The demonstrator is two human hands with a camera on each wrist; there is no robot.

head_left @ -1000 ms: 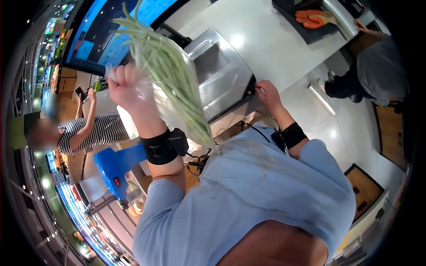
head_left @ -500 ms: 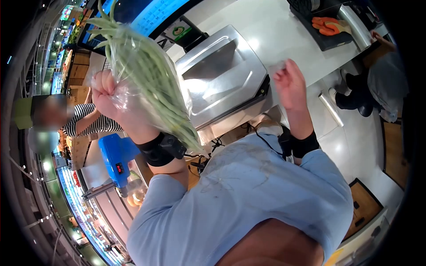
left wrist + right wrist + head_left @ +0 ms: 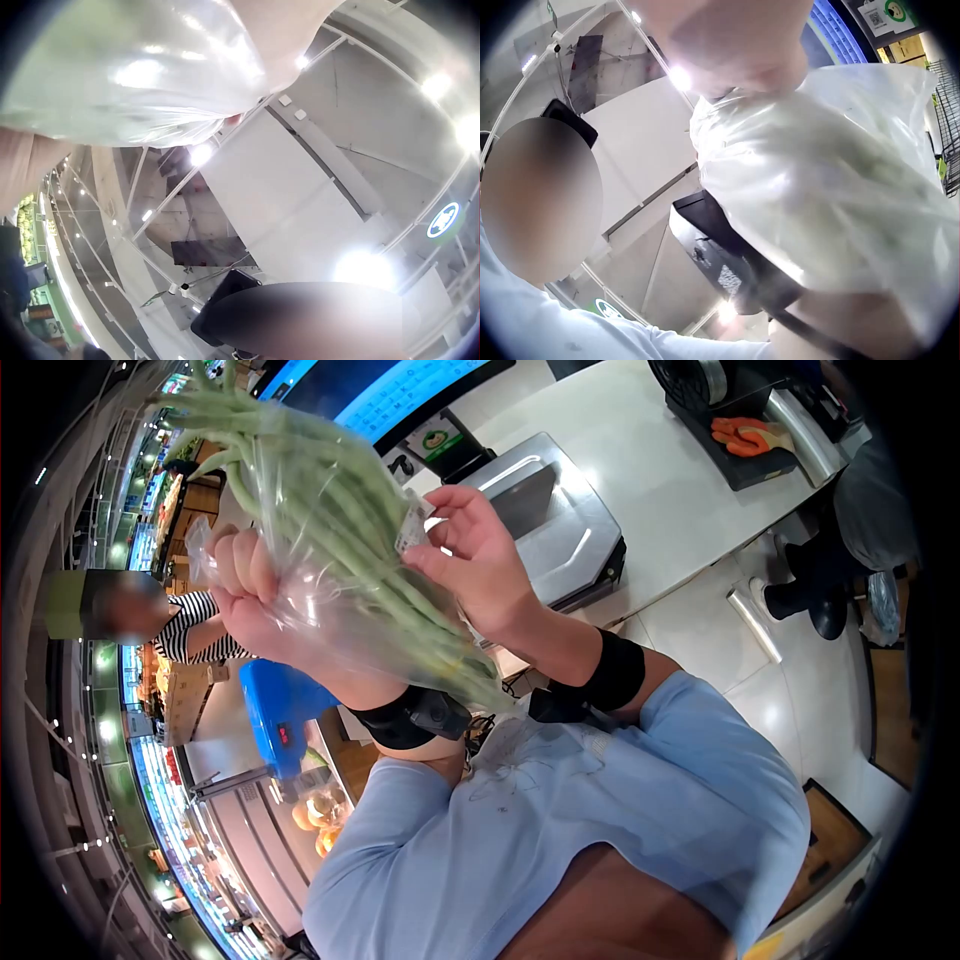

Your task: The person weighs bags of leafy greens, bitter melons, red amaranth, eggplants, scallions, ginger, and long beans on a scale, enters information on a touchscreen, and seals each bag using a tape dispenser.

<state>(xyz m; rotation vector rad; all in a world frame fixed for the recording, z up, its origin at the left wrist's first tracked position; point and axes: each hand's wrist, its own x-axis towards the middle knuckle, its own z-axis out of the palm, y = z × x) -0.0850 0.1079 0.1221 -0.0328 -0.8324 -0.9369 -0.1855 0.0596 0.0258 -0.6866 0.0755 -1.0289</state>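
Note:
A clear plastic bag of long green beans (image 3: 345, 550) is held up in front of me, above a steel scale (image 3: 560, 520) on a white counter (image 3: 650, 460). My left hand (image 3: 245, 595) grips the gathered plastic at the bag's left side. My right hand (image 3: 470, 555) pinches a small white label (image 3: 412, 525) against the bag's upper right face. In the left wrist view the shiny bag (image 3: 142, 67) fills the top. In the right wrist view the bag (image 3: 840, 180) hangs just below my right hand (image 3: 727, 45).
A black tray with orange carrots (image 3: 745, 435) lies at the counter's far right. A blue machine (image 3: 280, 710) stands below the bag. A person in a striped top (image 3: 190, 625) is at the left, another person's dark legs (image 3: 830, 580) at the right.
My right hand left the scale's edge, rose with a white label and came across to the bag. My left hand brought the bag lower and nearer to me.

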